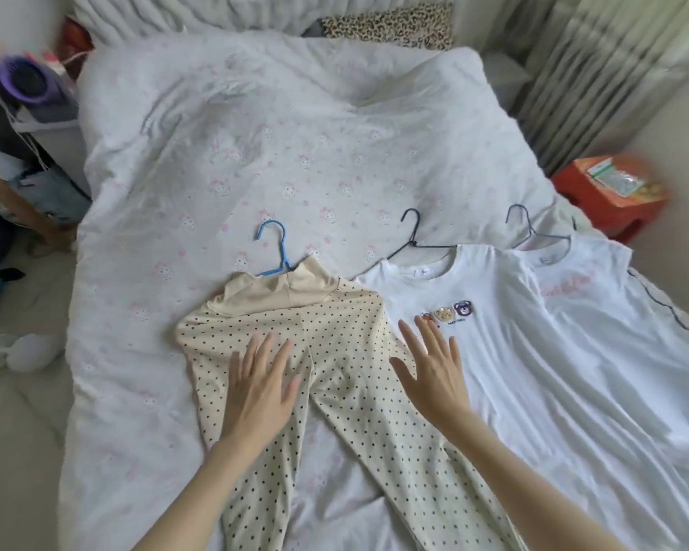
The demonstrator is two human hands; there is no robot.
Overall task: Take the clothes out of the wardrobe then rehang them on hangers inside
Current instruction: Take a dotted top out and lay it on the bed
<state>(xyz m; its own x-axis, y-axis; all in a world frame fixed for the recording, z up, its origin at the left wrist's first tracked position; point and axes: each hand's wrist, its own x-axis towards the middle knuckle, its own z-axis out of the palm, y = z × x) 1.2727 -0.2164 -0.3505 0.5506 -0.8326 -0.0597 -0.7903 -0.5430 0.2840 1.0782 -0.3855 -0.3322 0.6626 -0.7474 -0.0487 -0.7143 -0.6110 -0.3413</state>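
Three garments are lying on the bed point(223, 153), each already threaded on a hanger. The dotted pyjama trousers point(347, 375) are lying directly under the hands, their waistband folded over the blue hanger point(275, 248), whose hook is pointing away beyond the fingertips. The left hand point(261, 387) is resting flat on the trousers with fingers straight and spread, gripping nothing. The right hand point(434, 371) is equally open and holding nothing – it is sitting over the seam where the trousers meet the bear T-shirt point(474, 332); whether it is touching the cloth I cannot tell. Further to the right of that hand, a second white T-shirt point(597, 304) is partly overlapping the bear one.

The step in hand looks like smoothing the trousers before carrying them back. To do it well, the palms should be sweeping outward from the crotch seam along each leg – not toward the waistband, which could slide off the hanger bar. Lifting should then be by the hook, with the other hand supporting the legs so they are not dragging the neighbouring shirt along.
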